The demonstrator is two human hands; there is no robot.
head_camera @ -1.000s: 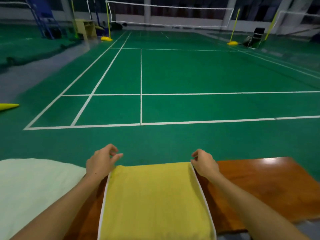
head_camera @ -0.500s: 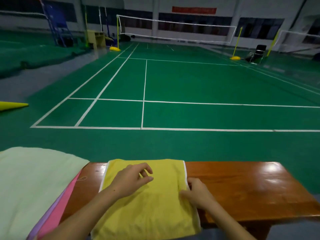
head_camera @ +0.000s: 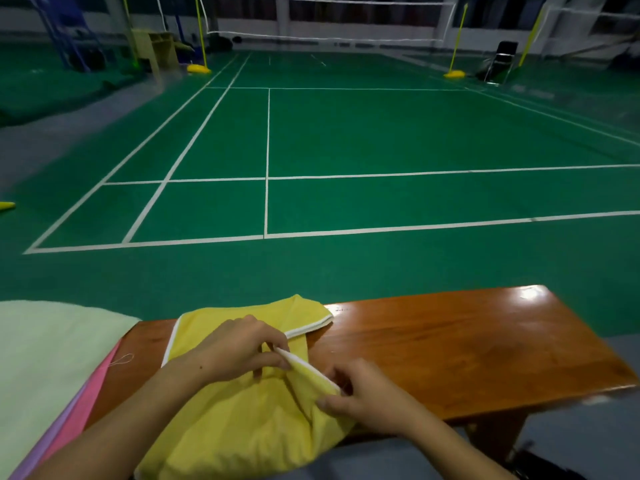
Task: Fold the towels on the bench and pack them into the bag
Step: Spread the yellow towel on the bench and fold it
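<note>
A yellow towel [head_camera: 242, 420] with white edging lies bunched on the brown wooden bench [head_camera: 450, 344], its near part hanging over the front edge. My left hand [head_camera: 239, 348] pinches the white edge near the towel's middle. To its right, my right hand [head_camera: 367, 393] grips the same white-trimmed edge lower down, lifting a fold. The towel's far right corner is turned over on the bench. A pale green towel [head_camera: 52, 351] lies at the left, over a pink towel [head_camera: 93, 393] and a purple one beneath. No bag is in view.
The bench's right half is bare, glossy wood, with a leg [head_camera: 491, 434] below it. Green badminton court floor [head_camera: 346, 140] with white lines stretches ahead. A net, yellow posts and a chair [head_camera: 498, 62] stand far off.
The flat yellow towel has been pulled toward me and bunched up. Both hands moved from its far corners to its right edge and now hold the white trim.
</note>
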